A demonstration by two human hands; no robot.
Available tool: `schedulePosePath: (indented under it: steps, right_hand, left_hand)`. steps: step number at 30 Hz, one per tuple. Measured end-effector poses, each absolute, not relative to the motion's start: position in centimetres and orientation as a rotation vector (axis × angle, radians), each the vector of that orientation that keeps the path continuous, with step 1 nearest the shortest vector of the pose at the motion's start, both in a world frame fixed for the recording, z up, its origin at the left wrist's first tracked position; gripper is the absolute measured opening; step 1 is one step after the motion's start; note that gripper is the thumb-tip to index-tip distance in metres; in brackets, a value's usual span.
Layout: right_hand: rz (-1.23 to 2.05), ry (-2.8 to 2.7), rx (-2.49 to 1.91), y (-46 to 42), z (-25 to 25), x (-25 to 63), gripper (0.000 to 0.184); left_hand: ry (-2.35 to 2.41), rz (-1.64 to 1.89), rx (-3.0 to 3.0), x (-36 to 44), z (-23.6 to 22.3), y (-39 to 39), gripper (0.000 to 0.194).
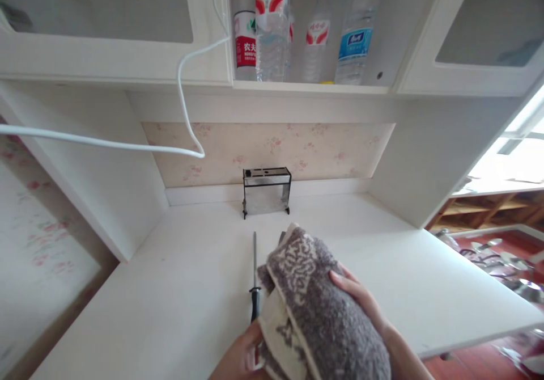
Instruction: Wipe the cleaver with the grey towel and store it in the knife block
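Note:
A grey-brown towel (327, 300) with a cream floral pattern is bunched up above the white countertop. My right hand (361, 298) lies against its right side, closed on the cloth with the fingers curled over it. Its lower left edge is in the grip of my left hand (244, 351). A small reddish piece shows by the left fingers, too little to name. Past the towel's top pokes a dark grey tip (282, 236); the rest is hidden. Just left of the towel lies a honing steel (255, 278) with a black handle, its lower end hidden by my left hand.
A black-framed holder with clear panels (267, 193) stands at the back of the countertop (170, 300). Several plastic bottles (272, 28) stand in the open cupboard above. A white cable (127, 146) hangs across the left. Metal cookware (505, 261) sits on the right, beyond the counter edge.

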State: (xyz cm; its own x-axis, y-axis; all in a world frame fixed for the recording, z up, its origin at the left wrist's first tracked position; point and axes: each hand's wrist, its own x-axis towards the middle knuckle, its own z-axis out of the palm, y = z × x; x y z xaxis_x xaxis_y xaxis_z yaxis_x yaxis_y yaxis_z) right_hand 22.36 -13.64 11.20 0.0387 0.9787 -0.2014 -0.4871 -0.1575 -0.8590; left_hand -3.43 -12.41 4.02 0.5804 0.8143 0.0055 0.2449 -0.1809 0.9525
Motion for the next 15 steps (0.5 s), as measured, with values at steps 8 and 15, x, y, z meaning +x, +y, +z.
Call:
schedulePosePath:
  steps: [8, 15]
  right_hand:
    - [1.209, -0.647, -1.378, -13.6, 6.3, 32.4, 0.059]
    - [0.607, -1.018, -1.996, -14.7, 3.5, 36.2, 0.062]
  left_hand:
    - [0.908, 0.67, 1.618, -4.2, 5.9, -11.2, 0.035]
    - [1.219, 0.778, 1.86, -4.7, 2.1, -9.5, 0.034]
